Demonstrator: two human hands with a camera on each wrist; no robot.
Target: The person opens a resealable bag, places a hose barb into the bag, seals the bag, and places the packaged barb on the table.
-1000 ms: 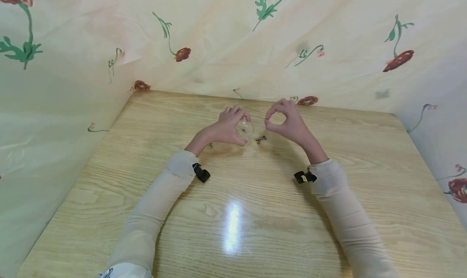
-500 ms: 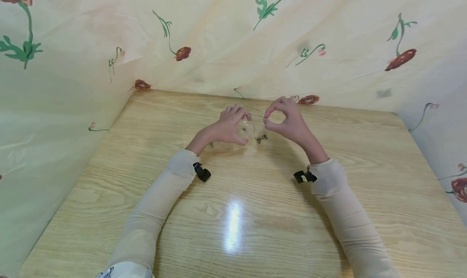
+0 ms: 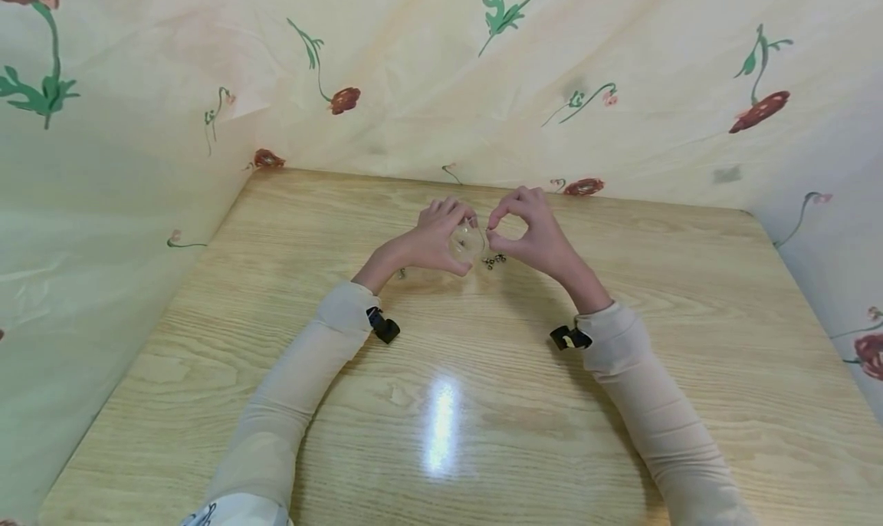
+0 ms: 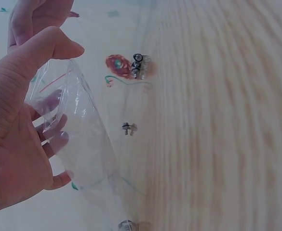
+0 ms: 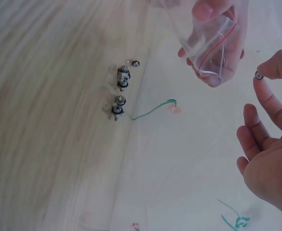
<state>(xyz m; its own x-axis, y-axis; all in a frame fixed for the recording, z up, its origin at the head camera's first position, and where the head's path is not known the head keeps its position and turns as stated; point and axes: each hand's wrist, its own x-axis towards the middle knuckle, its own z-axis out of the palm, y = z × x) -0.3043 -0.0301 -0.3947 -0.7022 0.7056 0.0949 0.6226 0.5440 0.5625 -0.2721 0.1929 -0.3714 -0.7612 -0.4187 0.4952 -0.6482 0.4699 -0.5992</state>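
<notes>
My left hand (image 3: 436, 238) grips a clear zip-lock bag (image 4: 85, 130) near its mouth, thumb on one side and fingers on the other. A red line marks the bag's seal in the right wrist view, and the mouth faces my right hand (image 3: 536, 233). Between right thumb and forefinger I pinch a small metal screw (image 5: 259, 75) with a dark ring, close beside the mouth; the other right fingers are loosely bent. Several similar loose screws (image 5: 121, 86) lie on the table below the two hands. Another loose screw (image 4: 126, 128) stands apart from them.
The wood-grain table (image 3: 441, 342) ends at the back against a pale flowered cloth (image 3: 414, 73), which also hangs at the left. A bright light reflection (image 3: 439, 430) lies on the tabletop in front. Each wrist wears a black camera mount, such as the left mount (image 3: 383, 327).
My right hand, still pinching the screw, has moved left and slightly down toward the bag's mouth. The left hand and the bag have stayed almost in place.
</notes>
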